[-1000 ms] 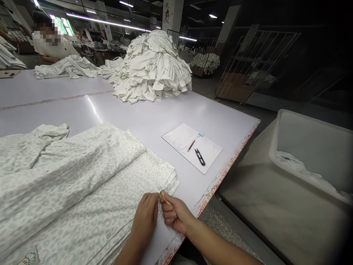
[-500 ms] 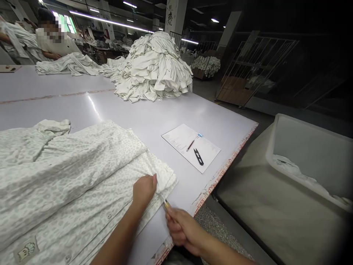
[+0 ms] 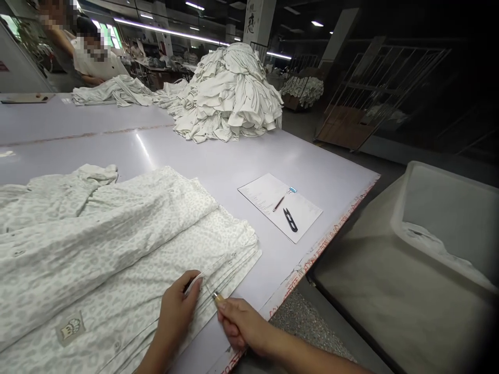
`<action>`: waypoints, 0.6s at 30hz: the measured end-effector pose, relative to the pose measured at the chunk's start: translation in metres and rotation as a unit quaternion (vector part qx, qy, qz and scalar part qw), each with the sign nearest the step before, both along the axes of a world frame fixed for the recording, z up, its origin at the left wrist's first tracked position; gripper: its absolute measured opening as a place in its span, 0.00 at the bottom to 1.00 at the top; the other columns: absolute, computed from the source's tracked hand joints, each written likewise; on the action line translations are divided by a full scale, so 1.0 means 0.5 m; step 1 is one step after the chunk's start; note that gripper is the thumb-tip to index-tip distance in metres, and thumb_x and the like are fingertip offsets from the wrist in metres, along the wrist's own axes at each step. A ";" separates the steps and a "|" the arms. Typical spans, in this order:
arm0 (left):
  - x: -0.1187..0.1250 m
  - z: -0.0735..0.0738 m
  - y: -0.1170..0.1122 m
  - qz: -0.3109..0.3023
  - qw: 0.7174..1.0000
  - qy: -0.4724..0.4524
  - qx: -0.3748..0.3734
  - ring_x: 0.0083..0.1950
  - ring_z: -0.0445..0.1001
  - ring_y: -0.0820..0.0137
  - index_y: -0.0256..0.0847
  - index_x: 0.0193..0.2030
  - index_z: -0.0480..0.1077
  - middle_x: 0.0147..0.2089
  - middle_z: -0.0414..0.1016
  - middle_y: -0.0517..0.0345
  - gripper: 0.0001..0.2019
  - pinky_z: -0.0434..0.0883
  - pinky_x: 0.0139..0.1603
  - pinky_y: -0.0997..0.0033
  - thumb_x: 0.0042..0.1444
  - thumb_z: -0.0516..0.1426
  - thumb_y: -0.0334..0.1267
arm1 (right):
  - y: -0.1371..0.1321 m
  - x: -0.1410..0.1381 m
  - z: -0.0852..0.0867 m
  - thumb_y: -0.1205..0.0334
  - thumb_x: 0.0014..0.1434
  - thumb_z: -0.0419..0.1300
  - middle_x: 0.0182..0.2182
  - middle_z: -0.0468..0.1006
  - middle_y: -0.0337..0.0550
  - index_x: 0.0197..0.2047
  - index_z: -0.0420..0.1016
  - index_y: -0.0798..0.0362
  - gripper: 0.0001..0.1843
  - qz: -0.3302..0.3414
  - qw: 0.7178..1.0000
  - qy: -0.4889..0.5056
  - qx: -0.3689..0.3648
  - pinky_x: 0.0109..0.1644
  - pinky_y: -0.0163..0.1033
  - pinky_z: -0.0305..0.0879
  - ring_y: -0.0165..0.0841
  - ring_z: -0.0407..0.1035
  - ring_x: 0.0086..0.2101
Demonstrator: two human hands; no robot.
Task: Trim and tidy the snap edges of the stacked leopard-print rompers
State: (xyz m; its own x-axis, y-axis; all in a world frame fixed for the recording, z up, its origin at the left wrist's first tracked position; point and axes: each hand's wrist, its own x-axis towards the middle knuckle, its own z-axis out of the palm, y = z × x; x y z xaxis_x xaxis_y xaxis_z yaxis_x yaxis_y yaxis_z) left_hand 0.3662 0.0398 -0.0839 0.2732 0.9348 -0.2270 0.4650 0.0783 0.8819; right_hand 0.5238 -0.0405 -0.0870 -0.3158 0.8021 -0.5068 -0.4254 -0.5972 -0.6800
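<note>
The left hand (image 3: 175, 311) lies on the stack of spotted shirts (image 3: 117, 249) and pinches a white bit of cloth (image 3: 194, 283) at its near edge. The right hand (image 3: 244, 327) is closed tight around a thin pointed tool (image 3: 215, 296). The tool's tip points up and left, just beside the left fingertips.

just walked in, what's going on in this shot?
A person at a pale work table is handling a flat stack of white grey-spotted cloth garments. The left hand pinches the stack's near edge; the right hand has a closed grip on a small metal-tipped tool with a yellowish handle, its tip at that edge. Black thread snips and a red pen lie untouched on a white paper sheet.
</note>
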 end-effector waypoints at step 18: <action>0.032 -0.011 0.024 -0.102 0.926 0.271 0.242 0.26 0.61 0.71 0.39 0.23 0.58 0.25 0.62 0.58 0.18 0.52 0.27 0.70 0.61 0.40 0.42 | -0.028 0.005 0.032 0.42 0.46 0.61 0.11 0.51 0.25 0.26 0.57 0.53 0.24 0.014 0.993 0.045 -0.109 0.14 0.27 0.33 0.18 0.40 0.11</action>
